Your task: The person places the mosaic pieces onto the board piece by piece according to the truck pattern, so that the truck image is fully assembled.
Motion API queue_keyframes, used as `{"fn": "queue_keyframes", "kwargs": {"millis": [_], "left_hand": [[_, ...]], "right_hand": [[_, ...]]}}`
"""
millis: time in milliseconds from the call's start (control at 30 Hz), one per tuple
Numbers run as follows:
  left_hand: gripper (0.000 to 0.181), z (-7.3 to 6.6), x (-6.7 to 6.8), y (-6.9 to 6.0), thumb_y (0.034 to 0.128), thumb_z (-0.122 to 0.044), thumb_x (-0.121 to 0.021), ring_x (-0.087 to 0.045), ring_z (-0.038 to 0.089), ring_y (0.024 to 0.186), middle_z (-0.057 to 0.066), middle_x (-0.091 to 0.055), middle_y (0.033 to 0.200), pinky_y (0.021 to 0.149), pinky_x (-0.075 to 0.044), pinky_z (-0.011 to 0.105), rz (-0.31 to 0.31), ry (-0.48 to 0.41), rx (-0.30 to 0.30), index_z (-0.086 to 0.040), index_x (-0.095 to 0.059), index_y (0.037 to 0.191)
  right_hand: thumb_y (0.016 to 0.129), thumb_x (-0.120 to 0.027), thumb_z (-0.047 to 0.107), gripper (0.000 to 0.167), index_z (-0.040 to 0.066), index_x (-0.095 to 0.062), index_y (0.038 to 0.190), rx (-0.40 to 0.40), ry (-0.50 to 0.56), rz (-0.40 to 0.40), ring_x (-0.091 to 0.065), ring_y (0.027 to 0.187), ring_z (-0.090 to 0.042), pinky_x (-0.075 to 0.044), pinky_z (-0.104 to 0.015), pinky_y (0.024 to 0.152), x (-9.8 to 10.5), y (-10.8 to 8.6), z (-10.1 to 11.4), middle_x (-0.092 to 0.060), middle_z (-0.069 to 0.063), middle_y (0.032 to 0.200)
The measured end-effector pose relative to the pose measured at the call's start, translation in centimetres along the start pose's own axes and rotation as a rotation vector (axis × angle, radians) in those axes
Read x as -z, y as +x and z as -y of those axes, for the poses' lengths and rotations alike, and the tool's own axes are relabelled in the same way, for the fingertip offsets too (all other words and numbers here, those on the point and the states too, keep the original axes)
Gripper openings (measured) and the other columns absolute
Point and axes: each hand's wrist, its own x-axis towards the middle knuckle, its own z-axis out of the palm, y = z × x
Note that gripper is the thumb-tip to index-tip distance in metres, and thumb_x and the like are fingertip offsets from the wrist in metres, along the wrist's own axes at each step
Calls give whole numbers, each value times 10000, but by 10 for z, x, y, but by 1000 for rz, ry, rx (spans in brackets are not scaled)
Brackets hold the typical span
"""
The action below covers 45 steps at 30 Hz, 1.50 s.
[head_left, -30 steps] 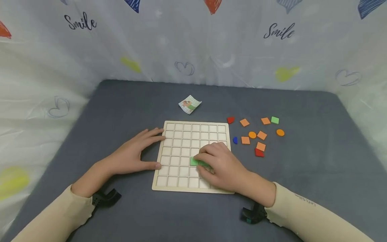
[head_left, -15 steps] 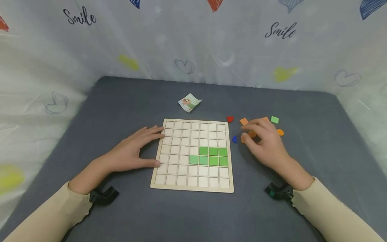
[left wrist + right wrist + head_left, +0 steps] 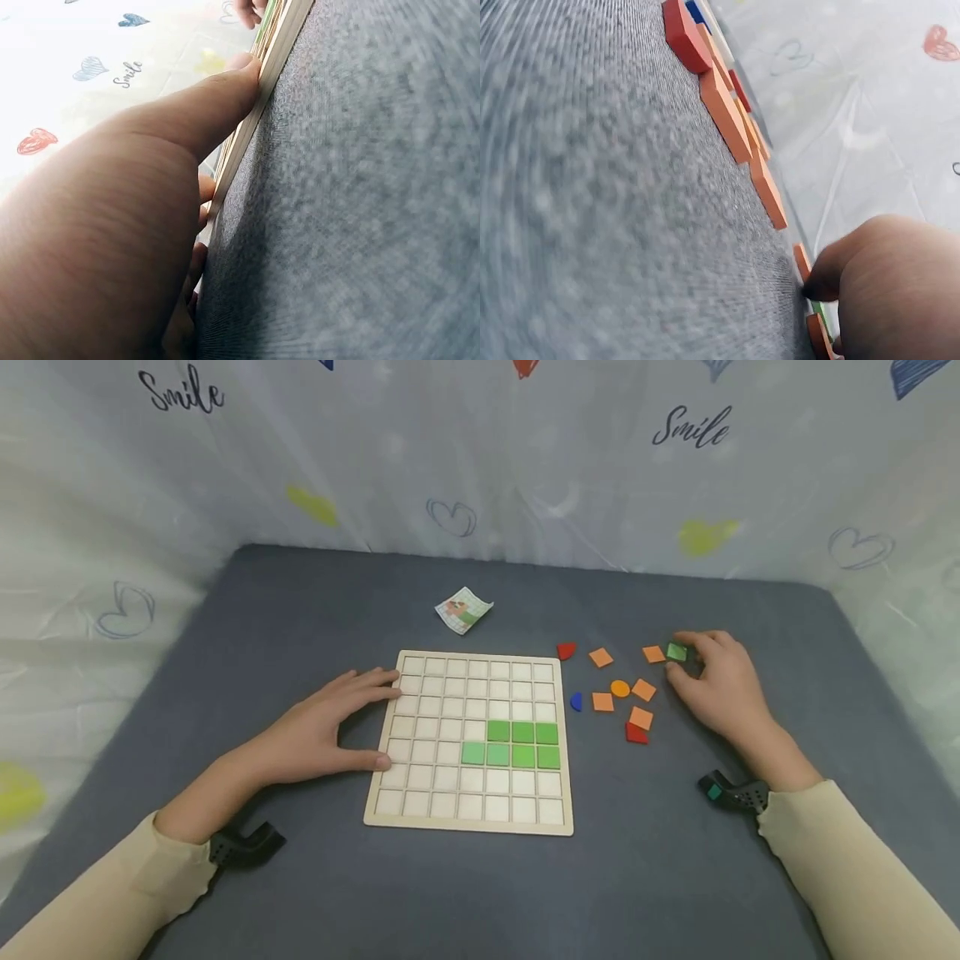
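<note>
1. Taking the board's centre, in the head view, as the middle of the dial: a square, pale wooden board with a grid of cells [image 3: 451, 730] lay on the dark grey table [image 3: 480, 893].
2. Toward 3 o'clock on it, seven flat green square tiles [image 3: 522, 756] sat in cells, three in one row and four in the row nearer the person.
3. At 9 o'clock was the left hand [image 3: 307, 735], its grip wide and holding nothing; spread thumb and fingertips touched the board's edge.
4. Between 2 and 3 o'clock, well apart from the board, the right hand [image 3: 723, 685] had a narrow grip, pinching a light-green square tile [image 3: 677, 652]; whether it was lifted could not be told.
5. Just beside that tile, on its 9 o'clock side, lay a flat orange square tile [image 3: 653, 654].
6. Nearer the board were a round orange disc [image 3: 619, 688] and a blue half-disc [image 3: 576, 702].
7. At 12 o'clock, beyond the board, lay a small printed paper card [image 3: 463, 610].
</note>
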Motion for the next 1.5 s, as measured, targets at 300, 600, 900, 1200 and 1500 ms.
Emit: {"fn": "queue_keyframes", "kwargs": {"millis": [300,600,900,1200,1500], "left_hand": [[927,1,-1,2,869,-706,-838,-99,391,1674,-153,-226,1788,1296,-187,733,-15,-12,-4,-389,-464,1656],[927,1,-1,0,868,-726,-823,-101,382,1676,-144,-230,1789,1303,-185,722,3,-10,2,-389,-465,1655],[926,0,1,-1,864,-739,-819,-96,384,1676,-157,-222,1789,1291,-196,742,9,-6,8,-408,-461,1652],[932,-3,-1,4,865,-717,-835,-98,371,1677,-149,-232,1789,1308,-182,711,-7,-23,2,-378,-471,1653],[939,-2,1,1,861,-756,-809,-91,406,1672,-137,-226,1791,1294,-186,739,11,-12,10,-384,-469,1654]], "right_hand": [[1052,-605,119,371,-84,-713,1343,-22,-1,-58,-551,1006,-401,-412,-531,822,1,4,2,-642,-274,1206],[1057,-624,158,323,-35,-768,1274,-4,49,-121,-550,939,-319,-401,-451,778,-7,-5,12,-668,-212,1133],[993,-697,66,230,17,-814,1184,213,132,-192,-616,938,-306,-418,-367,731,-24,-11,45,-728,-158,1126],[955,-731,17,205,63,-822,1133,353,216,-129,-579,832,-190,-436,-278,675,-39,-16,85,-727,-45,1055],[949,-750,38,225,88,-809,1161,465,280,-13,-613,967,-200,-508,-321,788,-62,-27,119,-719,-6,1130]]}}
